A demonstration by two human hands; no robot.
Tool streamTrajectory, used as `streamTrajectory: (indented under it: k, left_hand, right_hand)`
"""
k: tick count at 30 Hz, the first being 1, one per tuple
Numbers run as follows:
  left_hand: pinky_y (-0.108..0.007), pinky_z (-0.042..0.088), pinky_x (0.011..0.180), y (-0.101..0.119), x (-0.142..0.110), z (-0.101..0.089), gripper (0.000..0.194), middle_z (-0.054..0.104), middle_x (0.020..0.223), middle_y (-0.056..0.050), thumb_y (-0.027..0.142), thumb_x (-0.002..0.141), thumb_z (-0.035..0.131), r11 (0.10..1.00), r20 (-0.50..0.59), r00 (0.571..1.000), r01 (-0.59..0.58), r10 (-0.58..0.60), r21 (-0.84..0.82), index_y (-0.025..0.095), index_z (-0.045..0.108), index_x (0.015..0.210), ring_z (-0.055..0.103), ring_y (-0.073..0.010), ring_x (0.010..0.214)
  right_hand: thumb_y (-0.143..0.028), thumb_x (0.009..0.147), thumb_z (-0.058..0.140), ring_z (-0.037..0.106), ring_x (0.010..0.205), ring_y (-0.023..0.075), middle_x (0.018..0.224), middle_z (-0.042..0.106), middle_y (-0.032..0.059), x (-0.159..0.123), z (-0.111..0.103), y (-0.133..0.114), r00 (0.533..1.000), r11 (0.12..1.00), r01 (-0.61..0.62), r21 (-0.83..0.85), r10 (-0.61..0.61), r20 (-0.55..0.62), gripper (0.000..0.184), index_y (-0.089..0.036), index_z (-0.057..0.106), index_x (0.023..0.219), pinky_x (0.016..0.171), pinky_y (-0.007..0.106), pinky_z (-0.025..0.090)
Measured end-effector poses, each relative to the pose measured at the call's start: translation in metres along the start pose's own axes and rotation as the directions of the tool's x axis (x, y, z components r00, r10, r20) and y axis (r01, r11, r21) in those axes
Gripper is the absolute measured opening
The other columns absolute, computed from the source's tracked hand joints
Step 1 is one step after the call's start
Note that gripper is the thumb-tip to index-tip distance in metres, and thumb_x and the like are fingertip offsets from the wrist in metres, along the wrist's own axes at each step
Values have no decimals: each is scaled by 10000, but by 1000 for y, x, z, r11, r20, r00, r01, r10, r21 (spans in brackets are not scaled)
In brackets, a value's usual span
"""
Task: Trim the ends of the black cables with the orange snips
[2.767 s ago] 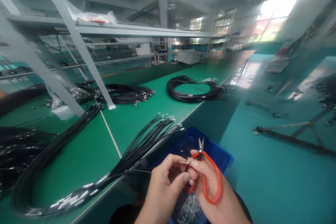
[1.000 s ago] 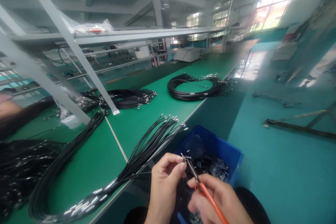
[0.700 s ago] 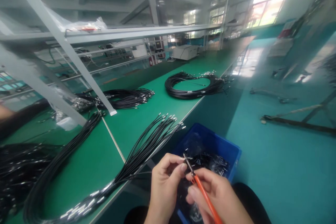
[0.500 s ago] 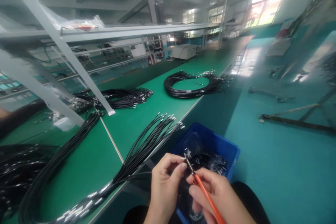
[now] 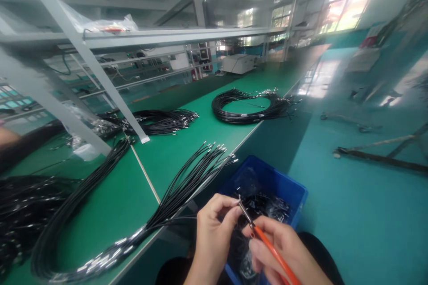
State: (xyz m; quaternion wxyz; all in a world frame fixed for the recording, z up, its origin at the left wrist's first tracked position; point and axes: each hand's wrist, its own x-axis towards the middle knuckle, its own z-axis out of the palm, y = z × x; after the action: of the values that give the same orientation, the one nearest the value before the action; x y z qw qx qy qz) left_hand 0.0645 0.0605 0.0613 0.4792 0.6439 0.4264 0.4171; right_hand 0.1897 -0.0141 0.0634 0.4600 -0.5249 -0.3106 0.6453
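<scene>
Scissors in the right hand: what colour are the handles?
The scissor handles are orange-red, seen best in the head view, the only one.

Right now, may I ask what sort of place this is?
Probably a factory workshop: a long green workbench carries bundles of black cables, pale shelving runs above it, and a blue bin sits beside it.

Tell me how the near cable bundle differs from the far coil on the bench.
The near cable bundle bends in an open curve; the far coil lies in a rounded loop. The near cable bundle has a long, shiny stretch; the far coil shows only small bright patches. Both are black with pale tips.
</scene>
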Motion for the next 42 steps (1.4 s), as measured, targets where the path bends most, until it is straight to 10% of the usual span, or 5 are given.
streamTrajectory:
  k: [8, 15, 25, 34, 42]
  left_hand:
    - [-262, 457, 631, 4, -1, 4, 94, 628, 693, -8, 138, 751, 600, 991, -16, 995, -92, 94, 94, 183, 642, 681, 597, -170, 662]
    - [-241, 448, 627, 2, 1, 3, 83, 639, 708, -6, 151, 769, 599, 964, -19, 984, -169, 176, 204, 186, 644, 708, 605, -162, 680]
    - [-226, 420, 573, 3, -9, 9, 105, 570, 699, -7, 172, 823, 541, 877, 73, 956, -288, 282, 384, 178, 600, 736, 563, -130, 615]
    - [-225, 384, 547, 1, -14, 13, 172, 557, 684, -23, 183, 853, 488, 757, 93, 932, -341, 351, 558, 185, 599, 722, 532, -136, 592]
    - [-209, 390, 557, 3, -2, 3, 124, 569, 642, 11, 185, 771, 588, 963, 58, 996, -80, 67, 258, 169, 578, 649, 523, -119, 585]
  right_hand:
    - [-454, 712, 655, 343, 240, 18, 519, 634, 18, 12, -6, 5, 993, 999, 40, 34, -44, 113, 345, -154, 532, 830, 303, 148, 233]
    - [-134, 601, 680, 437, 431, 61, 505, 525, -63, 4, -6, 16, 991, 992, 111, -65, -115, -72, 142, -161, 588, 706, 432, 165, 334]
    - [-340, 671, 720, 584, 762, 161, 793, 623, -1, 14, 4, -3, 740, 877, 477, -63, -439, -509, 373, -217, 555, 982, 712, 250, 477]
    - [-267, 586, 765, 562, 558, 135, 656, 616, -18, 27, 8, -9, 764, 900, 429, -73, -405, -503, 329, -200, 580, 850, 535, 226, 479]
    - [-208, 595, 730, 615, 653, 175, 723, 652, 9, 31, -3, 8, 785, 879, 467, -99, -463, -410, 357, -219, 569, 913, 643, 293, 512]
